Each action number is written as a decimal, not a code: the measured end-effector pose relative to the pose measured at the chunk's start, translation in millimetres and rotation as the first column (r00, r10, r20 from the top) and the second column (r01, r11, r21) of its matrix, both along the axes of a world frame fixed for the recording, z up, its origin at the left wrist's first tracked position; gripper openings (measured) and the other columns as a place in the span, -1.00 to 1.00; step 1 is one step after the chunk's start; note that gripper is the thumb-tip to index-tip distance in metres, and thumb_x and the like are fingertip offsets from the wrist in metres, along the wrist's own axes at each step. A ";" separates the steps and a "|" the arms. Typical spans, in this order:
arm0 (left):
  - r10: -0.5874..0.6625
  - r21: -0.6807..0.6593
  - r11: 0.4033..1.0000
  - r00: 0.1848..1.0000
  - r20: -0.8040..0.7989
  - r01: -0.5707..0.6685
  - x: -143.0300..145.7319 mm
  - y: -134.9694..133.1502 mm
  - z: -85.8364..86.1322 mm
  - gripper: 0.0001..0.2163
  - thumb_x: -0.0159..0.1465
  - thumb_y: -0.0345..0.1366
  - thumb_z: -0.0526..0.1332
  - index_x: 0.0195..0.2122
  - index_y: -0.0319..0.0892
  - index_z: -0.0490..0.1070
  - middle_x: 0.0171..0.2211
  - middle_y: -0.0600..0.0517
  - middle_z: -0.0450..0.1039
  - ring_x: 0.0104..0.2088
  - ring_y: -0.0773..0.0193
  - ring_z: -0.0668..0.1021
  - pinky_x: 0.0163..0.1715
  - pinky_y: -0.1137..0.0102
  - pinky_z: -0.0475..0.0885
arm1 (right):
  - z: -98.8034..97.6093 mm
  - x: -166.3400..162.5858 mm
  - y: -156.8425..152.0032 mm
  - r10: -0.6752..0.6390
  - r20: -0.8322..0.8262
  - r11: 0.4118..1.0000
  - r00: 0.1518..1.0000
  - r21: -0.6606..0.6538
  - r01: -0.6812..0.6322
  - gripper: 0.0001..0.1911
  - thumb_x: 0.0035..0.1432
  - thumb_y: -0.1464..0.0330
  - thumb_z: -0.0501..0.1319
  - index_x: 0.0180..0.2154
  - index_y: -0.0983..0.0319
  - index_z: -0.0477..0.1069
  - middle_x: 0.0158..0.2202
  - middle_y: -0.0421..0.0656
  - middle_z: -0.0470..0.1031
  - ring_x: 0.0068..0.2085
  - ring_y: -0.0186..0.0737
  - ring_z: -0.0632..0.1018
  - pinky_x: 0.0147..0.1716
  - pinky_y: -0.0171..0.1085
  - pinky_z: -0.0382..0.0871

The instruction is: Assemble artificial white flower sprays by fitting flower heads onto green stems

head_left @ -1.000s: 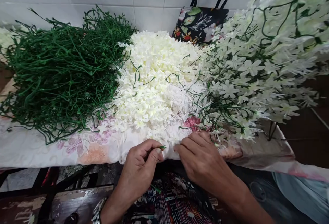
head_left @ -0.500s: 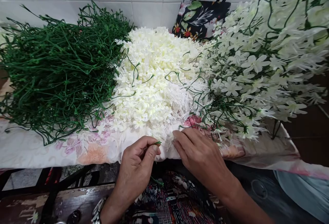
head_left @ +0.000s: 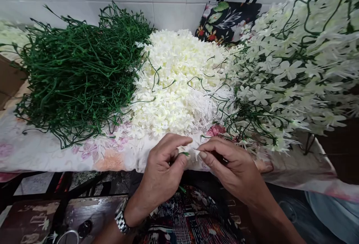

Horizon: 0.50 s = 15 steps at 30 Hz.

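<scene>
Worktop (head_left: 42, 154), floral cloth over it. Heap of white flowers on green stems (head_left: 288, 70) at right; pile of bare green stems (head_left: 81, 68) at left; mound of loose white blossoms (head_left: 168, 64) between. Both hands at near edge, middle, close but apart. Left hand (head_left: 166, 167): gripping one stem at the thumb, index finger lifted. Right hand (head_left: 234, 165): thumb and index pinched on something small. White stringy bundle (head_left: 209, 105) just beyond them. Held green stem (head_left: 184, 154): tip sticks out toward right hand. White bit (head_left: 197, 153) at right fingertips, too blurred to identify. Step, judged: fine two-handed work, stem against bit. Next move likely calls for steady left grip, tip exposed, light right pinch, careful lining-up.
</scene>
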<state>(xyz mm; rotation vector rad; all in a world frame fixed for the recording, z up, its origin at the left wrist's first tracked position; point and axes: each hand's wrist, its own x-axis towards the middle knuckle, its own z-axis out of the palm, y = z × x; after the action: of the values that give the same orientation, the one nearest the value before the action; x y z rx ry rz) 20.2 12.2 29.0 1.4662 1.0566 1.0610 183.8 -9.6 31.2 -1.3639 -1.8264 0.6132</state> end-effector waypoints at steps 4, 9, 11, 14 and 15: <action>-0.055 0.026 0.998 0.998 -0.013 0.055 0.8 -2.1 0.8 -0.87 0.12 -0.49 0.17 -0.48 -0.17 0.46 -0.51 0.06 0.38 -0.48 0.35 0.42 -0.50 0.49 0.33 | -0.1 -1.6 -0.8 0.057 -0.091 0.993 0.994 -0.101 -0.066 -0.85 0.20 0.42 0.13 -0.41 0.24 0.41 -0.52 -0.25 0.41 -0.49 -0.38 0.43 -0.51 -0.40 0.29; 0.183 -0.247 0.954 0.983 0.030 -0.170 -11.9 -8.3 -1.7 -0.94 0.08 -0.38 0.24 -0.52 -0.20 0.40 -0.67 0.16 0.23 -0.67 0.47 0.22 -0.68 0.55 0.12 | -7.4 2.3 -5.5 -0.027 0.151 0.988 0.988 0.157 0.003 -0.86 0.20 0.52 0.08 -0.26 0.28 0.39 -0.42 -0.15 0.44 -0.41 -0.34 0.47 -0.42 -0.36 0.34; 0.244 -0.357 0.911 0.967 0.067 -0.206 -16.0 -9.8 -4.5 -0.92 0.05 -0.34 0.26 -0.53 -0.22 0.40 -0.73 0.20 0.13 -0.71 0.51 0.14 -0.71 0.56 0.02 | -10.2 3.9 -6.7 0.008 0.305 0.974 0.952 0.212 -0.076 -0.81 0.19 0.57 0.04 -0.26 0.30 0.40 -0.39 -0.11 0.43 -0.38 -0.31 0.47 -0.41 -0.34 0.33; 0.286 -0.472 0.859 0.951 0.121 -0.198 -16.7 -10.4 -7.7 -0.89 0.01 -0.33 0.28 -0.55 -0.23 0.37 -0.75 0.23 0.10 -0.73 0.55 0.10 -0.72 0.58 -0.01 | -13.9 3.9 -5.9 0.079 0.506 0.958 0.859 0.201 -0.206 -0.71 0.18 0.61 -0.03 -0.29 0.28 0.42 -0.34 -0.07 0.43 -0.35 -0.26 0.47 -0.43 -0.33 0.31; 0.302 -0.496 0.845 0.944 0.134 -0.200 -15.8 -10.2 -7.9 -0.89 0.00 -0.34 0.28 -0.55 -0.23 0.36 -0.75 0.24 0.10 -0.73 0.56 0.10 -0.72 0.58 -0.01 | -15.1 3.6 -5.0 0.088 0.545 0.954 0.834 0.195 -0.228 -0.69 0.18 0.61 -0.05 -0.30 0.27 0.43 -0.33 -0.06 0.43 -0.35 -0.26 0.46 -0.45 -0.32 0.29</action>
<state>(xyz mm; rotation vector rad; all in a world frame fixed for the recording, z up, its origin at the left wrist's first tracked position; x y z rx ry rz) 4.3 2.0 21.0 0.8138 1.2737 1.0156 187.3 -14.6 16.1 -1.2936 -2.3866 0.0593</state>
